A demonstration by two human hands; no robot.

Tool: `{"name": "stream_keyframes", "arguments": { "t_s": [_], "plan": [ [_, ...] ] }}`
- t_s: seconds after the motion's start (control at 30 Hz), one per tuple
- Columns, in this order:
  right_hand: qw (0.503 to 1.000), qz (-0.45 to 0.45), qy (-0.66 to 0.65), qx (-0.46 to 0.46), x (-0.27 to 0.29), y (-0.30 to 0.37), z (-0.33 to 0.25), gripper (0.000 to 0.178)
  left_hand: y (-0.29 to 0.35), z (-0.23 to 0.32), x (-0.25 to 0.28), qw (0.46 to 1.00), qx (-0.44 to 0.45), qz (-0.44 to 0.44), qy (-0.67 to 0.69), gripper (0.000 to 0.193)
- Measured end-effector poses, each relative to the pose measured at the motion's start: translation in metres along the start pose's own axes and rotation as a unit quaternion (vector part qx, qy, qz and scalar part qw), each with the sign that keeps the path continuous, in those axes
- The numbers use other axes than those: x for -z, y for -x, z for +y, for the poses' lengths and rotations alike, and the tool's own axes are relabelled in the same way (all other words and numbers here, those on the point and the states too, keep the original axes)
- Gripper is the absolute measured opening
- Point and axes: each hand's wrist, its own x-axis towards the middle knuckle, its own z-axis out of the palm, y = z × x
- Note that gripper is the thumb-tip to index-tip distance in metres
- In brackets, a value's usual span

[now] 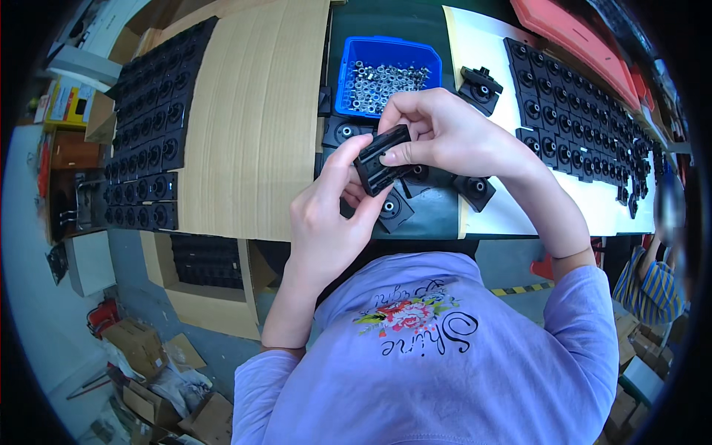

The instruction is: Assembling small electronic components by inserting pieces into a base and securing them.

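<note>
Between both hands I hold a black plastic block-shaped part [376, 165], tilted above the near edge of the table. My left hand [330, 211] is closed around its left side, thumb below and fingers above. The right hand [437, 132] pinches its upper right side, with the thumb lying on top. Just beyond stands a blue bin [437, 70] of small metal nuts [378, 85]. Several black square parts with round metal-centred hubs lie under and around my hands, among them one part [345, 132] beside my left fingers and another [475, 190] below my right wrist.
Rows of black parts [152, 122] stand on the left beside a cardboard sheet [256, 119]. More rows [571, 111] fill the white sheet [512, 208] on the right, near a red tray [582, 44]. Below the table is a carton [211, 297] of black parts. Another person [649, 285] is at far right.
</note>
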Motion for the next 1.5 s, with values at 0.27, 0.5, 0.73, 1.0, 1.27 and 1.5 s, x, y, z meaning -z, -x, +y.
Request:
{"name": "stream_keyframes", "arguments": {
  "t_s": [0.27, 0.5, 0.73, 1.0, 1.27, 1.5],
  "plan": [
    [0.964, 0.144, 0.21, 0.081, 0.037, -0.02, 0.007, 0.025, 0.007, 0.009, 0.003, 0.991, 0.031, -0.023, -0.131, 0.054],
    [0.928, 0.164, 0.302, 0.141, 0.023, -0.023, 0.008, 0.018, -0.011, 0.019, -0.014, 0.894, -0.036, -0.201, -0.4, 0.042],
    [0.912, 0.295, 0.286, 0.001, 0.025, 0.064, 0.007, 0.018, -0.006, 0.011, -0.018, 0.896, -0.084, -0.237, -0.367, 0.06],
    [0.894, 0.316, 0.317, -0.016, -0.005, 0.105, 0.056, 0.073, 0.002, -0.003, -0.014, 0.913, -0.085, -0.181, -0.356, 0.053],
    [0.867, 0.272, 0.416, 0.028, -0.037, 0.105, 0.079, 0.057, 0.025, -0.008, -0.04, 0.945, -0.078, -0.128, -0.29, 0.081],
    [0.841, 0.353, 0.408, -0.018, -0.048, 0.12, 0.082, 0.047, 0.027, -0.016, -0.055, 0.962, -0.057, -0.063, -0.259, 0.075]
  ]
}}
